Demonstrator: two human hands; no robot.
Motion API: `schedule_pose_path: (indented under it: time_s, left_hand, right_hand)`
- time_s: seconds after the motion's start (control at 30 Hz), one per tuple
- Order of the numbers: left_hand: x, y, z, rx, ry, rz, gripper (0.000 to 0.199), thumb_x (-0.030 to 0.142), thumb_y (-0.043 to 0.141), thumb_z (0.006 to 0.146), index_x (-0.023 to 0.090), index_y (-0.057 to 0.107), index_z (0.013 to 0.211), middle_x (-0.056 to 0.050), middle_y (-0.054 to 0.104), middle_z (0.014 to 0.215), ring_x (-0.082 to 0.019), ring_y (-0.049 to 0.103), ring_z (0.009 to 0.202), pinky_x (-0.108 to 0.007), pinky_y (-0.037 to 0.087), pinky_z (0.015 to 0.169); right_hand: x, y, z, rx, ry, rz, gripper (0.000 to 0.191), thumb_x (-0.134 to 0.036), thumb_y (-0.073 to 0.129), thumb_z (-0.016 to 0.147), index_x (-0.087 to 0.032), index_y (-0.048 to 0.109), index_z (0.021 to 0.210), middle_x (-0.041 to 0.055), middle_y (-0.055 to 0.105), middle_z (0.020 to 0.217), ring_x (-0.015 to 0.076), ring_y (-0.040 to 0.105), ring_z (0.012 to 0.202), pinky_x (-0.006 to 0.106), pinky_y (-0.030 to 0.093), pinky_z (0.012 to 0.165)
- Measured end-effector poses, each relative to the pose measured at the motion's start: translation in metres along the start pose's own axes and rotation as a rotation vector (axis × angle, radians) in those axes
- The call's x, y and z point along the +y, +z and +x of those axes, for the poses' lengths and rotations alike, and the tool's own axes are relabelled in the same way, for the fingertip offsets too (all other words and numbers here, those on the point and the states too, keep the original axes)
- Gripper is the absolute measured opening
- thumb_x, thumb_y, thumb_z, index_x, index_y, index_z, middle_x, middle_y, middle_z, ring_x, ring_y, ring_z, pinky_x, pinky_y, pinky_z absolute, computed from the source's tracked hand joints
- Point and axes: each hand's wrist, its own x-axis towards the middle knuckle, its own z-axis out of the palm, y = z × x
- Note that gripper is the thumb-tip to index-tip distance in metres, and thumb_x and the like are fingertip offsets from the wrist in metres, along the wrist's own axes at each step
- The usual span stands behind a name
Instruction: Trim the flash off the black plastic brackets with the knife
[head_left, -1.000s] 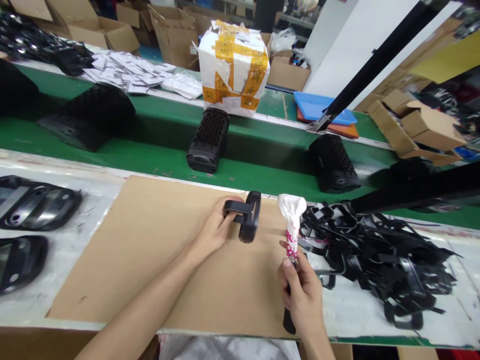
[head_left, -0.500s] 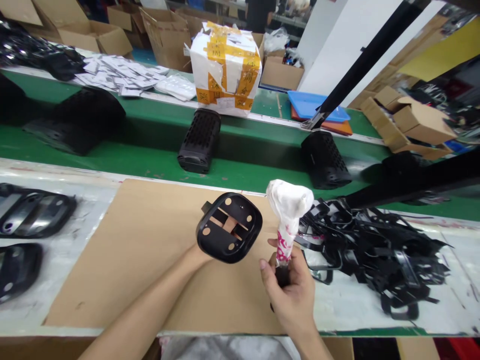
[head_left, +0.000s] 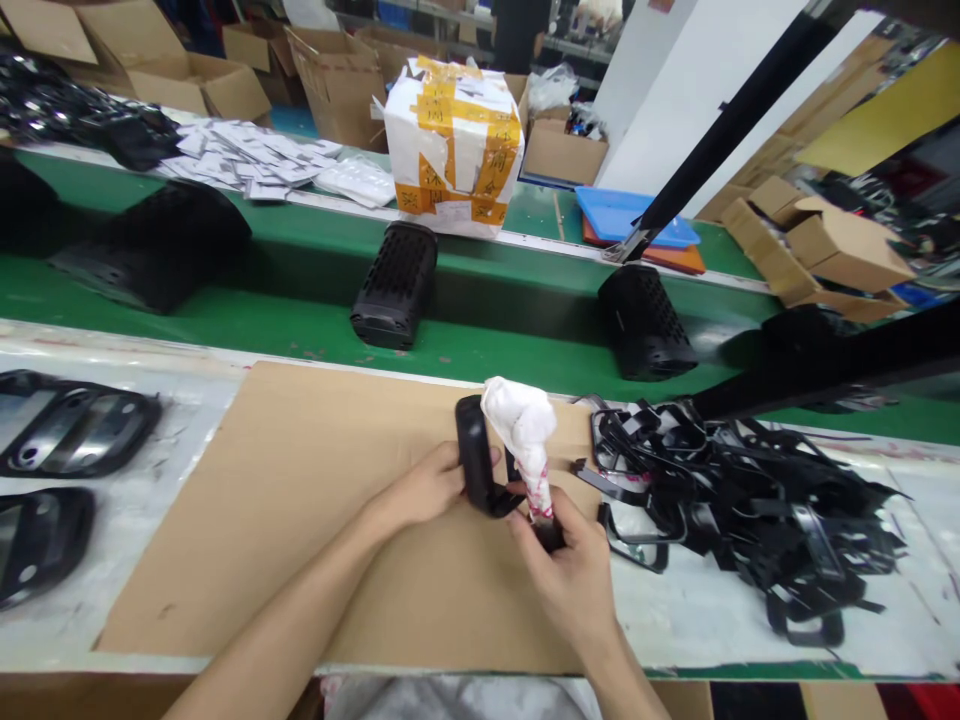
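Note:
Above the brown cardboard sheet (head_left: 285, 520), my left hand (head_left: 435, 483) grips a black plastic plate (head_left: 474, 455), which is tilted nearly edge-on. My right hand (head_left: 566, 560) is closed around the dark handle of a mallet-like tool (head_left: 521, 420), its head wrapped in white material and pointing up. The fingertips of my right hand are at the lower right edge of the plate. The wrapped head hides part of the plate's right side.
Tangled black frames and straps (head_left: 750, 510) lie on the right. Black plates (head_left: 82, 430) rest at the left. Perforated black housings (head_left: 396, 285) stand on the green surface (head_left: 510, 335). A taped white box (head_left: 454, 145) and a blue tray (head_left: 637, 215) are behind.
The black plate has turned from facing the camera to nearly edge-on. My right hand has moved left with the wrapped tool, and its fingertips have come to the plate.

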Motion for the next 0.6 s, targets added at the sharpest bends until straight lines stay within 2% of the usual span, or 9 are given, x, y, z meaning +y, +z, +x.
schedule_pose_path:
  time_s: [0.07, 0.1, 0.2, 0.27, 0.33, 0.37, 0.43, 0.5, 0.6]
  left_hand:
    - [0.002, -0.006, -0.003, -0.118, -0.069, -0.005, 0.068, 0.075, 0.038, 0.1, 0.016, 0.057, 0.072, -0.002, 0.055, 0.067, -0.015, 0.048, 0.064, -0.029, 0.038, 0.062]
    - [0.003, -0.009, -0.004, -0.138, -0.08, 0.0, 0.072, 0.078, 0.032, 0.101, 0.016, 0.056, 0.072, -0.002, 0.054, 0.066, -0.015, 0.048, 0.063, -0.029, 0.037, 0.063]
    - [0.003, -0.015, -0.003, -0.085, -0.016, 0.035, 0.071, 0.073, 0.026, 0.104, 0.017, 0.056, 0.073, -0.002, 0.055, 0.069, -0.016, 0.05, 0.066, -0.03, 0.038, 0.067]
    - [0.001, -0.017, 0.0, -0.004, 0.042, 0.123, 0.053, 0.056, 0.035, 0.107, 0.018, 0.055, 0.077, -0.002, 0.057, 0.073, -0.016, 0.052, 0.07, -0.031, 0.04, 0.07]
    - [-0.004, -0.017, 0.003, 0.104, 0.151, 0.297, 0.017, 0.035, 0.054, 0.096, 0.019, 0.058, 0.091, -0.002, 0.063, 0.089, -0.019, 0.058, 0.084, -0.033, 0.046, 0.08]
    - [-0.007, -0.016, 0.004, 0.143, 0.22, 0.395, 0.017, 0.026, 0.061, 0.087, 0.019, 0.059, 0.102, -0.004, 0.066, 0.101, -0.021, 0.061, 0.096, -0.035, 0.048, 0.09]
    - [-0.013, -0.013, 0.007, 0.169, 0.34, 0.553, 0.048, 0.018, 0.068, 0.076, 0.02, 0.059, 0.123, -0.008, 0.064, 0.128, -0.026, 0.058, 0.123, -0.042, 0.044, 0.11]
    - [-0.019, -0.01, 0.009, 0.166, 0.389, 0.637, 0.053, 0.021, 0.071, 0.082, 0.022, 0.057, 0.134, -0.01, 0.058, 0.142, -0.028, 0.05, 0.137, -0.045, 0.038, 0.12]
    - [-0.025, -0.004, 0.012, 0.211, 0.397, 0.714, 0.036, 0.03, 0.063, 0.098, 0.021, 0.059, 0.133, -0.012, 0.055, 0.145, -0.029, 0.046, 0.142, -0.048, 0.038, 0.122]
  right_hand:
    - [0.001, -0.002, 0.002, 0.028, 0.076, 0.0, 0.03, -0.044, 0.069, 0.098, -0.015, 0.074, 0.092, 0.0, 0.055, 0.066, 0.0098, 0.046, 0.058, 0.019, 0.039, 0.055]
    - [0.002, -0.003, 0.003, 0.049, 0.123, 0.023, 0.036, -0.049, 0.069, 0.097, -0.014, 0.072, 0.088, -0.0003, 0.051, 0.063, 0.0098, 0.042, 0.056, 0.02, 0.036, 0.052]
    - [0.006, -0.002, 0.006, 0.085, 0.308, 0.197, 0.051, -0.066, 0.072, 0.091, -0.016, 0.063, 0.084, -0.0042, 0.037, 0.054, 0.0086, 0.03, 0.047, 0.022, 0.026, 0.044]
    - [0.01, -0.001, 0.008, 0.088, 0.43, 0.344, 0.06, -0.076, 0.074, 0.085, -0.02, 0.053, 0.082, -0.007, 0.034, 0.05, 0.0075, 0.027, 0.042, 0.021, 0.023, 0.039]
    - [0.012, 0.001, 0.01, 0.073, 0.513, 0.468, 0.068, -0.081, 0.078, 0.078, -0.022, 0.043, 0.08, -0.0095, 0.031, 0.05, 0.0062, 0.025, 0.039, 0.019, 0.022, 0.036]
    - [0.013, 0.001, 0.011, 0.065, 0.54, 0.521, 0.072, -0.081, 0.079, 0.076, -0.023, 0.038, 0.079, -0.0106, 0.03, 0.051, 0.0053, 0.025, 0.038, 0.019, 0.021, 0.034]
    - [0.013, 0.001, 0.012, 0.053, 0.58, 0.602, 0.077, -0.082, 0.083, 0.072, -0.023, 0.033, 0.077, -0.0118, 0.029, 0.053, 0.0036, 0.023, 0.037, 0.017, 0.021, 0.032]
    - [0.012, 0.001, 0.015, 0.054, 0.598, 0.631, 0.08, -0.084, 0.084, 0.069, -0.022, 0.032, 0.076, -0.0119, 0.03, 0.054, 0.0023, 0.023, 0.036, 0.016, 0.022, 0.031]
    - [0.011, 0.002, 0.019, 0.037, 0.592, 0.618, 0.082, -0.086, 0.083, 0.066, -0.022, 0.032, 0.074, -0.0118, 0.032, 0.052, 0.0017, 0.025, 0.035, 0.015, 0.022, 0.03]
